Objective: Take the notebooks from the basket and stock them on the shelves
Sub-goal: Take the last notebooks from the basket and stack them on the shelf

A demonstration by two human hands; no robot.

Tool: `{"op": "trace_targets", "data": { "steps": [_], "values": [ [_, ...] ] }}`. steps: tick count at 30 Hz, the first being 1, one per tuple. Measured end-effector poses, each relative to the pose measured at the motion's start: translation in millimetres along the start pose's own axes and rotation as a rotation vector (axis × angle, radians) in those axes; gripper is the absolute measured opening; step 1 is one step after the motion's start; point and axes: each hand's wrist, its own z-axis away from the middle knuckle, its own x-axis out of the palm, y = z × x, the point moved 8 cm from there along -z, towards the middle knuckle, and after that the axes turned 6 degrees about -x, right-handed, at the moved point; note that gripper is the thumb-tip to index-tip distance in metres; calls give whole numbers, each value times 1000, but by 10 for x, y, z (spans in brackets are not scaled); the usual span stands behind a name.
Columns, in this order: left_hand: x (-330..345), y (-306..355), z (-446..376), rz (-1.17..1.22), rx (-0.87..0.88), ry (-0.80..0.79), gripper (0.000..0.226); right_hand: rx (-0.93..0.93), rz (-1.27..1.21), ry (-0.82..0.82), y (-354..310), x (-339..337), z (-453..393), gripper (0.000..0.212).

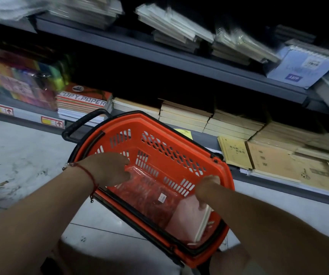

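1. I am bent over an orange basket (179, 147) on the floor, both bare hands reaching inside it.
2. My right hand (206, 187) pinches the far top corner of a pink notebook (189, 217); its fingertips are hidden behind the cover, so I cannot tell how deep the hold goes.
3. My left hand (110, 167) rests on the far end of a plastic-wrapped pack of notebooks (149, 193), fingers loosely curved over its edge rather than clamped.
4. The pack lies flat on the basket floor. The pink notebook leans against the basket wall just below my right hand, touching the pack's near end.
5. Handling, as I judge it: the pack's shiny film looks slippery and the stack likely sags, so I would take it under both short ends. The pink notebook looks thin, light and fairly stiff; a spine-side pinch should do.
6. The pack's long axis runs from my left hand towards my right wrist. The pink notebook's long axis runs from my right fingers towards me.
7. The lower shelf (268, 181), already holding tan books, lies just beyond my right hand.
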Motion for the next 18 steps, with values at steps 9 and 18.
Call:
{"op": "trace_targets", "data": {
  "steps": [9, 18],
  "values": [
    [23, -52, 98, 40, 18, -14, 63, -13, -160, -27, -53, 71, -82, 84],
    [59, -41, 166, 42, 33, -31, 63, -183, -611, 280, -235, -519, 42, 28]
  ]
}}
